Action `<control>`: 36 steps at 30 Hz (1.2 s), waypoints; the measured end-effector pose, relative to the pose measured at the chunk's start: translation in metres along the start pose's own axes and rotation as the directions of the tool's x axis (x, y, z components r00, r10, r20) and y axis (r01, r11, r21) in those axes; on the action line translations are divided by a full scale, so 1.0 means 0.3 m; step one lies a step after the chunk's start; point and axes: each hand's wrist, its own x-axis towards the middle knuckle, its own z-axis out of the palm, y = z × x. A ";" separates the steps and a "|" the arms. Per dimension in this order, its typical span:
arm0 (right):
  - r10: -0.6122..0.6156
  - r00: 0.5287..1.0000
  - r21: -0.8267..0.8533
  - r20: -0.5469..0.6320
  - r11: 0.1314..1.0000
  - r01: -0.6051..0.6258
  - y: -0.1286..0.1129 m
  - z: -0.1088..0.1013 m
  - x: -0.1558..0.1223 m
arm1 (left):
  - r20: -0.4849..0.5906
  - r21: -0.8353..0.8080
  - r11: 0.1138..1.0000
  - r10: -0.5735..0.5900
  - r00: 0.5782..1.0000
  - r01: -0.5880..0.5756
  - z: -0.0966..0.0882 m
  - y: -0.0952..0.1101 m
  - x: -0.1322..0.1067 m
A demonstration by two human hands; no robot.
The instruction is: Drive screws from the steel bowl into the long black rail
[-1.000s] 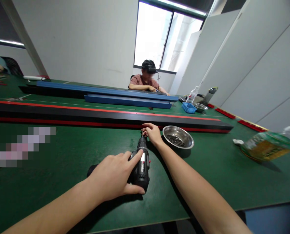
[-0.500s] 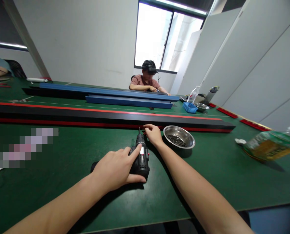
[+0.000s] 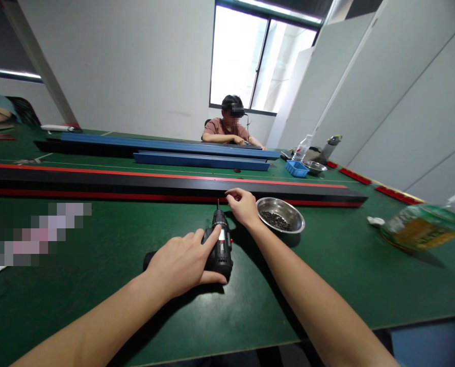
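My left hand (image 3: 181, 262) grips a black cordless drill (image 3: 220, 243) that lies on its side on the green table (image 3: 97, 255), bit pointing at the long black and red rail (image 3: 135, 183). My right hand (image 3: 243, 206) is pinched just right of the drill's tip, close to the rail's near edge; whatever the fingertips hold is too small to make out. A steel bowl (image 3: 281, 215) of small dark screws stands right beside that hand.
Blue rails (image 3: 200, 159) lie further back. A person sits at the far side under the window (image 3: 229, 127). A blue tray (image 3: 296, 168), another bowl and bottles stand at the back right. A plastic bottle (image 3: 419, 229) lies at the right.
The drill and my left hand have slid a little forward toward the rail. My right hand has lifted slightly off the bit tip and shifted toward the rail.
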 end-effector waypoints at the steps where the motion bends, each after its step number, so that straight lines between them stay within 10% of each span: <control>1: 0.006 1.000 0.000 -0.010 1.000 -0.006 -0.012 -0.029 0.012 | 0.004 0.003 1.000 0.001 1.000 -0.001 0.000 0.000 0.001; 13: 0.324 0.946 -0.522 -0.004 0.806 -0.278 0.087 -0.389 -0.012 | -0.003 0.022 1.000 0.006 1.000 -0.006 0.007 -0.001 0.003; 22: 0.360 0.933 -0.597 0.022 0.753 -0.276 0.133 -0.409 -0.025 | 0.065 -0.041 0.999 0.000 0.998 0.002 -0.029 0.007 -0.028; 29: 0.444 0.850 -0.657 0.285 0.736 -0.164 0.121 -0.402 -0.045 | 0.044 -0.052 0.999 0.012 0.999 -0.009 -0.028 0.011 -0.039; 36: 0.398 0.893 -0.631 0.212 0.753 -0.186 0.120 -0.398 -0.047 | 0.042 -0.062 0.998 0.028 0.999 -0.026 -0.032 0.011 -0.039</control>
